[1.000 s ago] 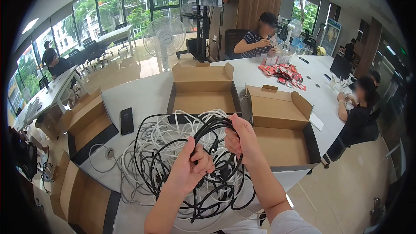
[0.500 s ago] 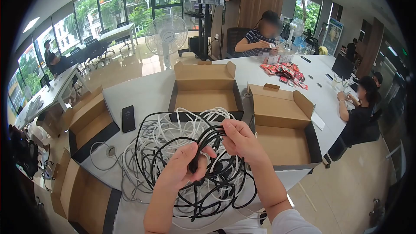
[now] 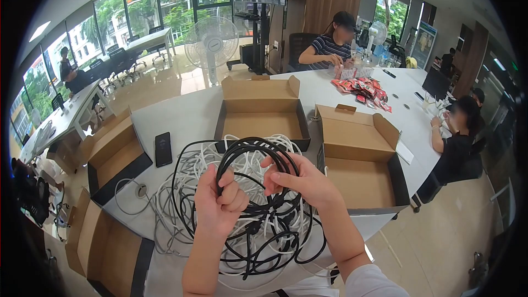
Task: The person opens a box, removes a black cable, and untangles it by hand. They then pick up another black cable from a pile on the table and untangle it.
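A looped black cable [image 3: 254, 144] arches between my two hands above a tangled heap. My left hand [image 3: 224, 198] is closed in a fist around the left side of the loops. On the other side my right hand [image 3: 300, 180] curls its fingers and thumb about the same strands. Further black cable, with what look like plugs or connectors, hangs and lies below the hands. Under it spreads a pile of white and grey cables [image 3: 168, 209], partly hidden by my hands and the black loops.
Several open cardboard boxes surround the pile: one behind [image 3: 263, 118], one right [image 3: 363, 181], others left [image 3: 118, 159]. A black phone [image 3: 163, 149] lies near the left boxes. Across the white table [image 3: 181, 113], a person [image 3: 333, 44] sits by red packets [image 3: 366, 92]; another [image 3: 459, 132] sits right.
My hands have moved apart, my left hand going left. The black cable bundle between them has opened into a wide, raised arch. Across the table, the seated person's hands have lowered toward the packets.
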Demonstrator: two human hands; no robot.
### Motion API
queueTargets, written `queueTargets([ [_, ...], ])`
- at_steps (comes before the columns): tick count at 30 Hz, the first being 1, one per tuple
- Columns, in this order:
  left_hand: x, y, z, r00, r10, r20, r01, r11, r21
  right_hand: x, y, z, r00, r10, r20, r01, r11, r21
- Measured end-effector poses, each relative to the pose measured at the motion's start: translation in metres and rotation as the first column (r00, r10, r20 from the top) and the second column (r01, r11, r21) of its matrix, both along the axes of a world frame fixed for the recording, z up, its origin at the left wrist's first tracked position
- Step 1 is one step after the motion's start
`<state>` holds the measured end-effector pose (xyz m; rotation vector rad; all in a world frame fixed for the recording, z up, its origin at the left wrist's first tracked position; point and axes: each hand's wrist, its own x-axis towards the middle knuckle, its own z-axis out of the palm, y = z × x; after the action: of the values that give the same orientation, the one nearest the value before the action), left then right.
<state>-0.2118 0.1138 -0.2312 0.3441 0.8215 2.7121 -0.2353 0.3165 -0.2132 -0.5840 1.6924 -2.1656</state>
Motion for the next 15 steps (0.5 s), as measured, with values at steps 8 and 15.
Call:
queueTargets([
  [8,0.001,0.009,-0.005,0.997,0.077,0.0,-0.077,0.996,-0.04,-0.008,0.004,-0.013,0.928,0.292,0.231,-0.175,0.889,-0.424],
  [15,0.001,0.017,-0.01,0.995,0.087,-0.04,-0.089,0.995,-0.035,-0.008,0.0,-0.018,0.9,0.329,0.287,-0.109,0.806,-0.582],
])
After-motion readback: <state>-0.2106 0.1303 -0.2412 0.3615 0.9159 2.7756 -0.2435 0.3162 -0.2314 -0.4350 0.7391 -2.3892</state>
